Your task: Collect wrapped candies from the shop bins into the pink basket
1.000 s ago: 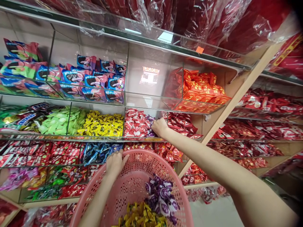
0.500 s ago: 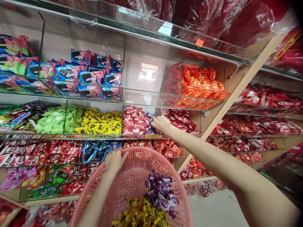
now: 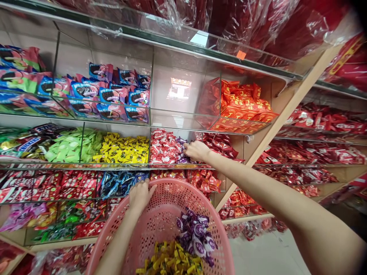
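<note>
My left hand (image 3: 140, 196) is closed over the far left rim of a pink perforated plastic basket (image 3: 169, 196). Inside the basket, yellow-wrapped candies (image 3: 173, 259) lie at the near side, and purple-and-white wrapped candies (image 3: 197, 233) are heaped to their right. My right hand (image 3: 197, 151) reaches into a glass shelf compartment, its fingers curled on purple-wrapped candies (image 3: 181, 144) there. How many candies it grips is hidden. Red-and-white wrapped candies (image 3: 163, 147) sit just left of those fingers.
Glass partitions and a shelf front edge (image 3: 114, 166) surround the compartments. Yellow candies (image 3: 123, 149) and green packets (image 3: 67, 147) fill compartments to the left. Orange-red packets (image 3: 243, 103) are above right. A slanting wooden post (image 3: 282, 118) stands right of my right hand.
The view has shifted very slightly, so the shelves sit a little further right and lower. Both hands keep their places, on the basket rim and at the purple candies.
</note>
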The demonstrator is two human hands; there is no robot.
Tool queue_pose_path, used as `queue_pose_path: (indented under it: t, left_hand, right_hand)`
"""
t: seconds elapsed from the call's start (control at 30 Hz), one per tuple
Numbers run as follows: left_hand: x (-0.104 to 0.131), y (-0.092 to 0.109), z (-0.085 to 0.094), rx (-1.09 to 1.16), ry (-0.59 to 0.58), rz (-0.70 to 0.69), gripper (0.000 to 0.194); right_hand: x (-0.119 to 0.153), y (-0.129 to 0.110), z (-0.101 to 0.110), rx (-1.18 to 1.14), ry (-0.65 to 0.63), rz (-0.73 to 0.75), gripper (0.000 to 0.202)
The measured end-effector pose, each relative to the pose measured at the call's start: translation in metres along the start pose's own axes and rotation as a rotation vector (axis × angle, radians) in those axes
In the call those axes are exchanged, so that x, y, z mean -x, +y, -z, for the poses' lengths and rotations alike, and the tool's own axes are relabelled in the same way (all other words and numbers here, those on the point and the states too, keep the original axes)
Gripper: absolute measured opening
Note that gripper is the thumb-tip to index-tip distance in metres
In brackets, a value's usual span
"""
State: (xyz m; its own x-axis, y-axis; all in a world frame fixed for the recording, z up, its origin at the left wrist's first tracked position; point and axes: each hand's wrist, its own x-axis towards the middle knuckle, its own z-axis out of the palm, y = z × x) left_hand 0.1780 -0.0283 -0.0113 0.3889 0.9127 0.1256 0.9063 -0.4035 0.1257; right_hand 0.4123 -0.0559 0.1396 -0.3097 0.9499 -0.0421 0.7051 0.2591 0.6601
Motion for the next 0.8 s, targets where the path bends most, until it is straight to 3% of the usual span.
queue_pose_path:
  t: [0.17,0.4,0.6,0.7,0.8]
  left_hand:
    - [-0.001,-0.001,-0.002,0.009,0.000,0.006,0.045]
    - [0.000,-0.001,-0.002,0.001,0.006,-0.007,0.047]
    - [0.000,0.000,-0.001,0.010,-0.009,0.009,0.047]
    - [0.000,0.000,-0.001,0.002,-0.011,0.009,0.047]
    - [-0.001,0.000,-0.002,-0.004,-0.004,-0.002,0.047]
  right_hand:
    - [0.002,0.004,0.005,-0.009,-0.011,-0.015,0.025]
    - [0.015,-0.003,0.023,-0.030,0.087,-0.038,0.024]
    - [0.052,-0.041,0.046,-0.210,0.203,-0.028,0.020]
    - [0.075,-0.064,0.039,-0.387,0.159,0.001,0.017]
    - [0.100,-0.084,0.019,-0.539,0.052,0.005,0.019]
